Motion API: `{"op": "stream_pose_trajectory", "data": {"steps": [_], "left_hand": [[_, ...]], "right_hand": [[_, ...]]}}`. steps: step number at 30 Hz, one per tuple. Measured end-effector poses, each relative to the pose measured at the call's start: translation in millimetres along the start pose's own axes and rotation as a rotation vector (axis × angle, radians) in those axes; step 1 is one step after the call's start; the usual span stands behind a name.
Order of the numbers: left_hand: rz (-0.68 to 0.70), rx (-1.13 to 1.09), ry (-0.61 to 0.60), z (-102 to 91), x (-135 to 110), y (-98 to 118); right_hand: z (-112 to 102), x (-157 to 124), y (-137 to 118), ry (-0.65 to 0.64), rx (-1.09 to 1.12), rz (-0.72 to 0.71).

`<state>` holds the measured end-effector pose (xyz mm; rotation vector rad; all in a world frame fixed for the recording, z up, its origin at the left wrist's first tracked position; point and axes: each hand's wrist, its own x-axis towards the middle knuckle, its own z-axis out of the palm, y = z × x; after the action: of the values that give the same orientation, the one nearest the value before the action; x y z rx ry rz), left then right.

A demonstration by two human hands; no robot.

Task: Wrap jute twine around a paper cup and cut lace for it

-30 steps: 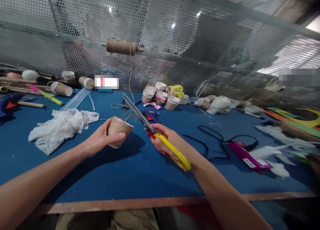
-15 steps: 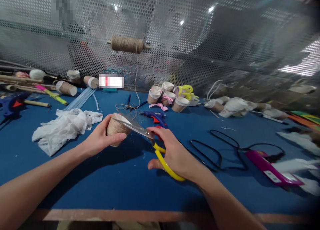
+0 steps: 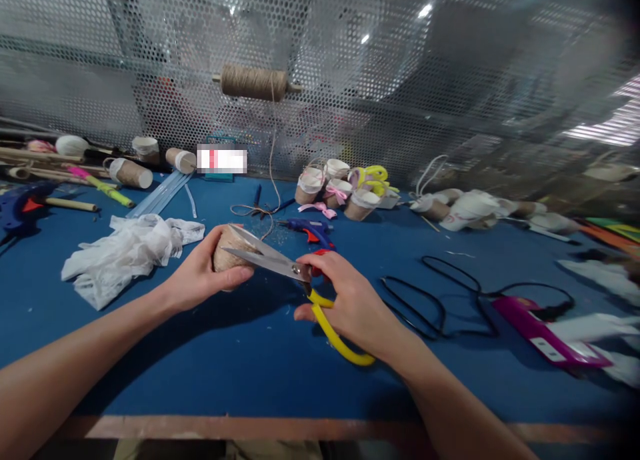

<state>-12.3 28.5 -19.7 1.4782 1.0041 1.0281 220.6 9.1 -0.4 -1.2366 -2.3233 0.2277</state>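
Note:
My left hand point(image 3: 213, 267) grips a small cup wrapped in brown twine point(image 3: 231, 252), its open top tilted toward the right. In my right hand point(image 3: 345, 300) is a pair of scissors point(image 3: 280, 263) with yellow handles. Their metal blades are spread apart and lie across the cup's rim, one blade over its twine side. Just beyond the scissors a blue and red glue gun point(image 3: 310, 229) rests on the blue table. My left fingertips are hidden behind the cup.
A twine spool point(image 3: 253, 82) hangs on the mesh wall, its strand trailing to the table. Several cups point(image 3: 361, 207) and a pink bow point(image 3: 320, 210) stand at the back. White lace point(image 3: 133, 257) lies left; a magenta power strip point(image 3: 550, 333) and black cable point(image 3: 440, 307) lie right.
The scissor blades have opened wider, and one now lies lower across the cup's side. My left hand keeps its hold on the cup in nearly the same spot.

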Motion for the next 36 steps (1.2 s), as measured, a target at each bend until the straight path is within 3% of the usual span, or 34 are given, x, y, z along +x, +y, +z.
{"op": "stream_pose_trajectory", "data": {"steps": [21,25,30,33,36], "left_hand": [[0.018,0.079,0.004,-0.4,-1,3],[0.007,0.096,0.007,-0.6,-1,4],[0.038,0.109,-0.007,-2.0,0,3],[0.082,0.089,-0.028,-3.1,-1,1],[0.153,0.081,-0.023,-3.8,-2,0]], "right_hand": [[1,-3,2,0.043,-0.01,-0.037],[0,-2,-2,0.007,0.061,0.042],[0,3,-5,0.002,0.199,0.254],[1,5,0,-0.013,0.137,0.409],[7,5,6,-0.107,-0.042,0.435]]}}
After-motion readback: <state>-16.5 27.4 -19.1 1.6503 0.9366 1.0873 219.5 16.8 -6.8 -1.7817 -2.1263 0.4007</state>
